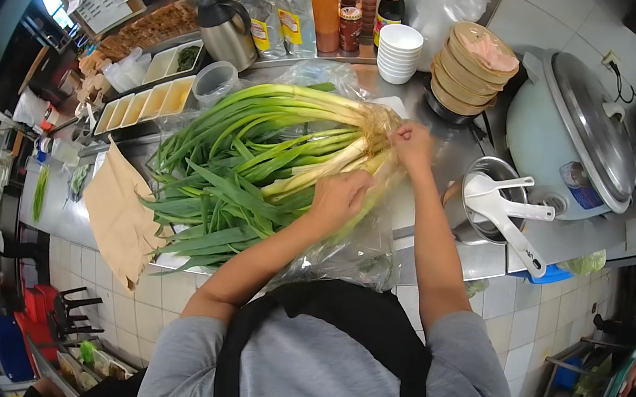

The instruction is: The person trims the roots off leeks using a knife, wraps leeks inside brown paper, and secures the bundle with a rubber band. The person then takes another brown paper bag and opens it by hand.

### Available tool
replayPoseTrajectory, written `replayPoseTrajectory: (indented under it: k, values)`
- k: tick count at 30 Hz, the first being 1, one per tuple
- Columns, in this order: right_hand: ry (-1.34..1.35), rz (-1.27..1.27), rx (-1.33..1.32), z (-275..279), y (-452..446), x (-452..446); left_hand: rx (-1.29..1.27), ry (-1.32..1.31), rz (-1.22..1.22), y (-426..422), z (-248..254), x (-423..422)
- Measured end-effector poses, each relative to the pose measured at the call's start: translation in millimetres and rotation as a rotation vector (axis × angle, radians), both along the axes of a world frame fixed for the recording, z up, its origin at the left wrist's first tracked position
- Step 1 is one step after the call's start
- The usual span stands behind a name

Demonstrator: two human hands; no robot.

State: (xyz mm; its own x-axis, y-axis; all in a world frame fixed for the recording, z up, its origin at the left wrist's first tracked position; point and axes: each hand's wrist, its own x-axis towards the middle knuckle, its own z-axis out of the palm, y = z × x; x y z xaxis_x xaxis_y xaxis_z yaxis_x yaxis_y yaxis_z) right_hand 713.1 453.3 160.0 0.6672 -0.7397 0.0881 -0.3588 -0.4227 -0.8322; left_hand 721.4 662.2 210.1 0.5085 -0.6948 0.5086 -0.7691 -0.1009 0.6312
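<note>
A big bunch of leeks [265, 115] lies on the steel counter, green leaves to the left and root ends [378, 123] to the right. Under and beside the stalks spreads a clear plastic bag [358, 256], crumpled toward my body. My left hand [336, 198] is over the pale lower stalks, its fingers curled closed; what they grip is hidden. At the roots, my right hand [411, 147] has its fingertips pinched together. Clear film shows just below it, but I cannot tell whether it grips film or roots.
Brown paper [120, 205] overhangs the counter's front left. Right of the leeks stand a metal pot [490, 173] with white-handled utensils and a large rice cooker [560, 126]. Behind are white bowls [399, 52], stacked baskets [466, 77], a steel jug [228, 30] and sauce bottles [324, 15].
</note>
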Motion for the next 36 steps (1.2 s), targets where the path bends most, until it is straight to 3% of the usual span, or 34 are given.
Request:
replayPoseTrajectory:
  k: [8,12,14,16,18,20,21,23,25,27,29,30,32,36]
  values:
    - [-0.262,-0.114,-0.292,-21.7,18.1,3.0,-0.106,0.022,-0.257,71.7,21.2,-27.1]
    - [-0.214,-0.061,-0.428,-25.0,11.7,8.2,-0.125,0.255,-0.51,130.4,60.4,-38.4]
    - [-0.186,-0.045,-0.526,-29.7,8.6,7.0,-0.252,0.282,-0.74,163.0,104.2,-45.4]
    - [-0.15,-0.043,-0.531,-29.9,9.6,9.2,-0.282,0.339,-0.707,190.4,116.3,-49.3]
    - [-0.132,-0.06,-0.561,-22.8,10.9,7.5,-0.277,0.376,-0.685,213.0,105.4,-49.4]
    - [-0.141,-0.052,-0.581,-16.5,14.6,-0.1,-0.067,0.579,-0.412,231.0,73.6,-47.1]
    - [-0.137,-0.068,-0.584,-13.8,19.8,-7.3,-0.064,0.579,-0.429,236.3,53.9,-46.5]
    - [-0.282,-0.293,-0.57,-4.6,34.4,-31.4,0.124,1.085,-0.225,234.1,8.0,-49.1]
    - [0.112,-0.16,0.046,34.5,75.4,-87.4,0.124,1.253,-0.293,225.3,-32.6,-59.1]
    - [0.316,0.014,0.492,29.4,114.3,-125.2,0.218,1.19,-0.428,210.2,-53.6,-75.5]
    - [0.331,0.192,0.231,37.3,162.7,-151.7,0.218,0.917,-0.518,193.6,-91.9,-93.3]
    - [0.34,0.174,0.23,27.9,167.9,-160.5,0.218,0.925,-0.537,187.8,-102.4,-102.8]
    - [0.205,-0.026,0.064,1.1,166.0,-179.9,0.198,0.755,-0.658,178.1,-109.9,-116.2]
    - [0.06,-0.237,-0.019,-23.5,147.2,-215.2,0.306,0.691,-0.774,179.2,-92.6,-125.7]
